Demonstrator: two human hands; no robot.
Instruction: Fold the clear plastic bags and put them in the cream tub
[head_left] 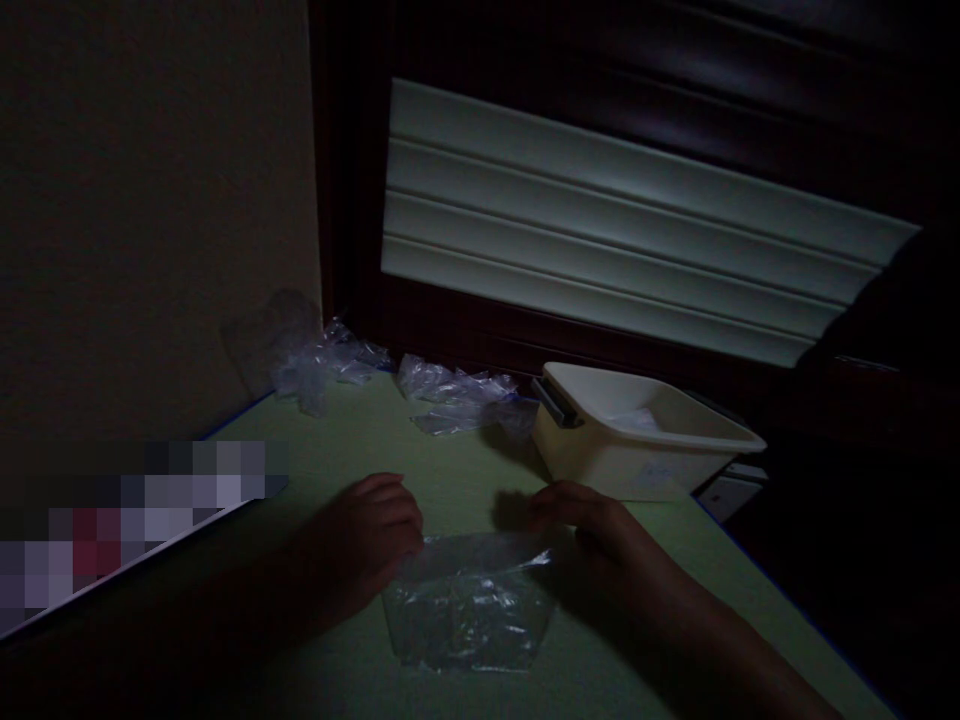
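A clear, wrinkled plastic bag (472,605) lies on the green tabletop in front of me. My left hand (379,525) is at its upper left corner, fingers curled and closed on the edge; the thumb is hidden. Just beyond the upper right corner is my right hand (589,520). Its fingers are bent loosely and stand apart from the thumb, with nothing visible between them. Dim light blurs the detail around both hands.
A cream plastic bin (607,460) with dark handles stands at the back right, something pale inside. Crumpled clear bags (457,385) and more clear plastic (322,360) lie along the back edge. A pixelated flat object (172,520) is at left. Behind is a slatted panel (600,220).
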